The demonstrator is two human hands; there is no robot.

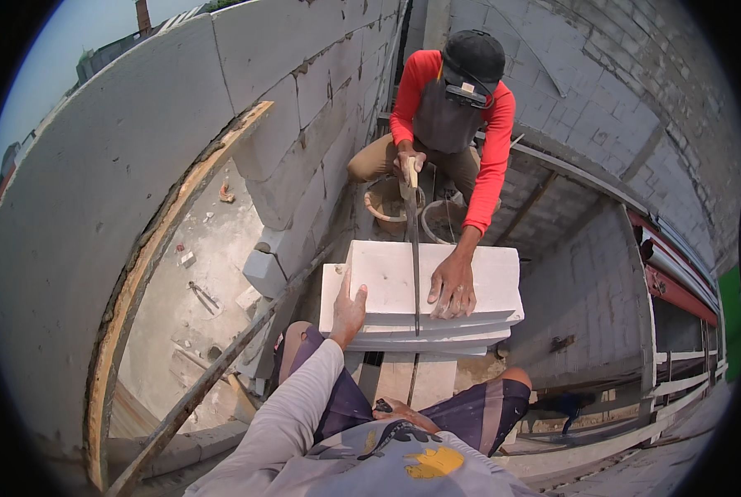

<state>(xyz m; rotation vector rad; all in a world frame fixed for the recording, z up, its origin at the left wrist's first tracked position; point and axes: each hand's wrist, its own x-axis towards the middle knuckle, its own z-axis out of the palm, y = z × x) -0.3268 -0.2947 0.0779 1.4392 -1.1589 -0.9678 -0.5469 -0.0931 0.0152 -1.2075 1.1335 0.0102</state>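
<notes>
My left hand point(347, 311) grips the left end of the upper white block point(486, 273), which lies on a stack of similar blocks point(370, 340). My right hand point(399, 412) rests low by my lap, its fingers curled around a small black item I cannot make out. A co-worker point(457, 108) in red sleeves crouches opposite, one hand on the handle of a hand saw point(414, 248) whose blade runs across the upper block, the other hand pressing on that block to the right of the blade.
Two buckets point(382, 215) stand behind the blocks. A block wall point(105, 157) with a wood-edged opening point(112, 348) is at left, showing a floor below. A metal bar point(180, 404) slants past it. Planks point(433, 381) lie under the stack. Red and grey metal lengths point(677, 290) and a drop are at right.
</notes>
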